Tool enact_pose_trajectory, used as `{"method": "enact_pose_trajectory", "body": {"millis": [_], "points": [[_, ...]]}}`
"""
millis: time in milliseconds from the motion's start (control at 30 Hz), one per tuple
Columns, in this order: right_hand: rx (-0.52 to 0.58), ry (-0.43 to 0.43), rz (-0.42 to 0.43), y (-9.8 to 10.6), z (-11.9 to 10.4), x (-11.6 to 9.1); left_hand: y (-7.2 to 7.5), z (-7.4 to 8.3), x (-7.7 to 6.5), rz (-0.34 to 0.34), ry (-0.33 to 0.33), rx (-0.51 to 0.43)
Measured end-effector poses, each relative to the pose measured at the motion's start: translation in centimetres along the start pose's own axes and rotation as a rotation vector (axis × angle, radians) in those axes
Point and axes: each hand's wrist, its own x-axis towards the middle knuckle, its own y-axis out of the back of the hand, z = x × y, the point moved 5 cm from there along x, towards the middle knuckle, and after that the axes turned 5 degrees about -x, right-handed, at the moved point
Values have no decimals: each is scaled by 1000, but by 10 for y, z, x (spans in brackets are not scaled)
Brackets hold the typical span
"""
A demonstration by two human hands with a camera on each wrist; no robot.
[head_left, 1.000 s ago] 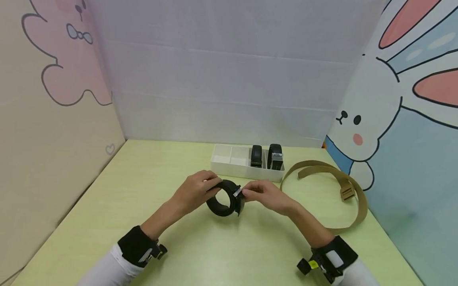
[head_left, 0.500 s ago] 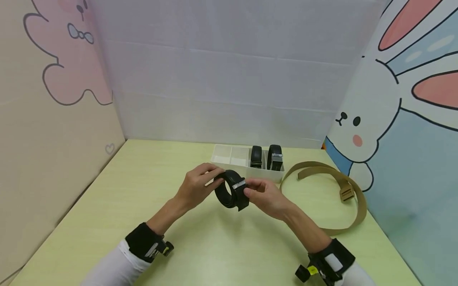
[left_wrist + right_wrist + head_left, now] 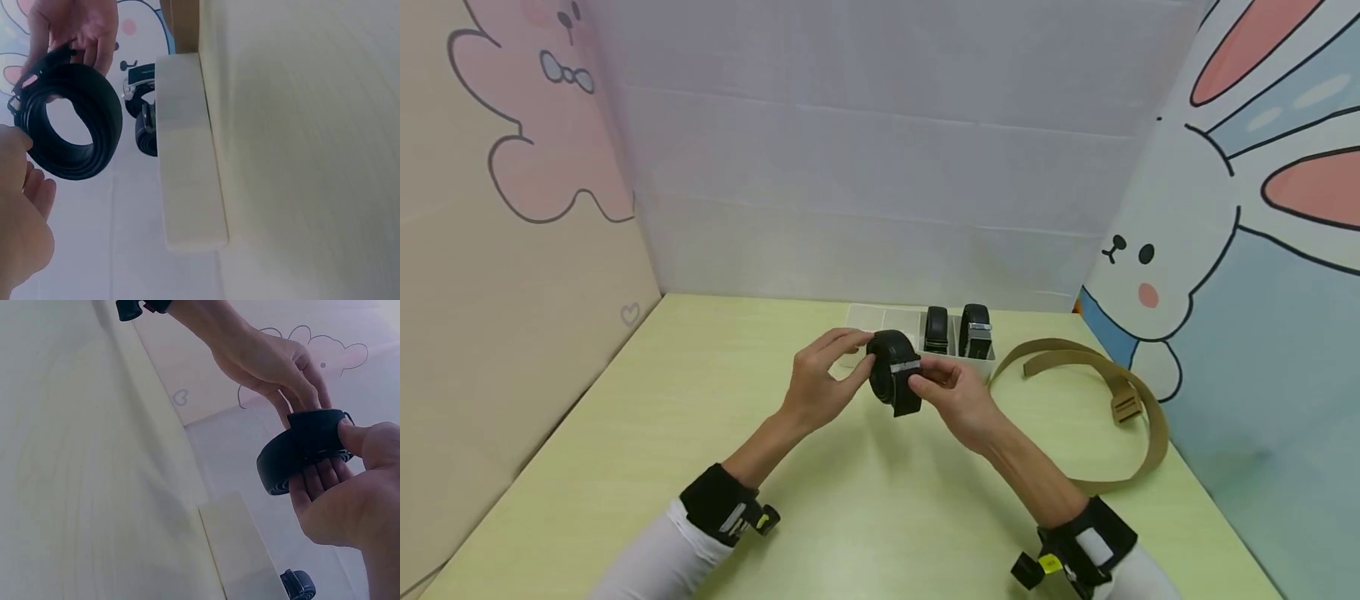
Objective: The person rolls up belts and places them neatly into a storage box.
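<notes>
A rolled black belt (image 3: pixel 891 371) with a metal buckle is held up above the table between both hands. My left hand (image 3: pixel 827 379) pinches the coil's left side between thumb and fingers. On the buckle side, my right hand (image 3: pixel 957 398) grips the belt with its thumb in front. In the left wrist view the coiled belt (image 3: pixel 75 122) shows its round hollow middle. The right wrist view has the right hand's fingers under the belt (image 3: pixel 306 447) and its thumb on top.
Behind the hands stands a white divided box (image 3: pixel 880 317) with two rolled black belts, one (image 3: pixel 936 329) beside another (image 3: pixel 975 331), in its right compartments. A tan webbing belt (image 3: pixel 1157 433) lies looped on the table (image 3: pixel 737 350) at right. Walls enclose the table's back and sides.
Both hands have lifted the rolled belt up and slightly right, toward the white box. The coil has turned so its outer band and buckle face the head camera more.
</notes>
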Motion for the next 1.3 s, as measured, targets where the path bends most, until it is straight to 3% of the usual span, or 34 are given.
{"method": "enact_pose_trajectory", "body": {"millis": [67, 233, 400, 667, 900, 1100, 1300], "points": [[-16, -11, 66, 2, -4, 4, -3, 1, 1, -13, 90, -71], [-11, -51, 203, 4, -7, 15, -17, -1, 3, -137, 338, -186], [34, -59, 232, 6, -10, 27, -24, -8, 14, -162, 453, -225], [-199, -35, 161, 28, -30, 54, -29, -34, 47, -220, 506, -269], [-422, -33, 151, 40, -39, 76, -39, -57, 66, -274, 476, -212], [-604, 14, 222, 38, -29, 94, -52, -78, 67, -267, 462, -151], [-670, 10, 269, 36, -10, 100, -65, -90, 55, -263, 463, -114]]}}
